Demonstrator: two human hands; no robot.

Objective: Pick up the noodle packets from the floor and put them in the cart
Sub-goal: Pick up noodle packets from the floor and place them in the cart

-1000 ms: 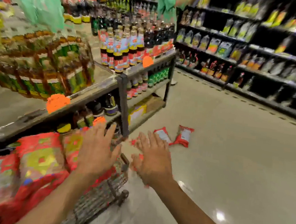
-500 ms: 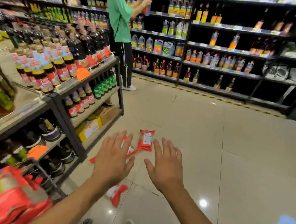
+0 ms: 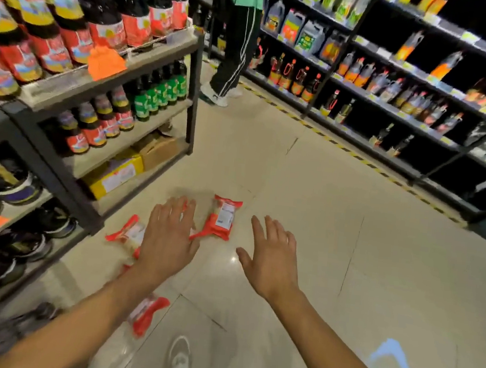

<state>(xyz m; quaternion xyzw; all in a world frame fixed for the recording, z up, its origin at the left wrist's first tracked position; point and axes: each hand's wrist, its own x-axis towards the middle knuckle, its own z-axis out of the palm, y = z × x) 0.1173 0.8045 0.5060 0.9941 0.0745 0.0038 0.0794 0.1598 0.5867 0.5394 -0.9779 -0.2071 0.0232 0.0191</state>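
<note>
Red noodle packets lie on the beige floor. One packet (image 3: 221,217) lies just beyond and between my hands. A second packet (image 3: 127,231) sits to the left of my left hand, partly hidden by it. A third packet (image 3: 147,313) lies nearer, under my left forearm. My left hand (image 3: 167,236) hovers over the floor with fingers spread and holds nothing. My right hand (image 3: 273,256) is likewise spread and empty, to the right of the far packet. The cart is out of view.
A low shelf unit (image 3: 100,100) of sauce bottles stands on the left, with cardboard boxes (image 3: 123,171) on its bottom tier. Dark shelving (image 3: 395,89) lines the right wall. A person in a green top (image 3: 238,48) stands at the aisle's far end. My shoe (image 3: 179,360) shows below.
The view has moved forward and down toward the packets, and the cart has left the frame. Both hands stay spread and empty, now nearer the packets.
</note>
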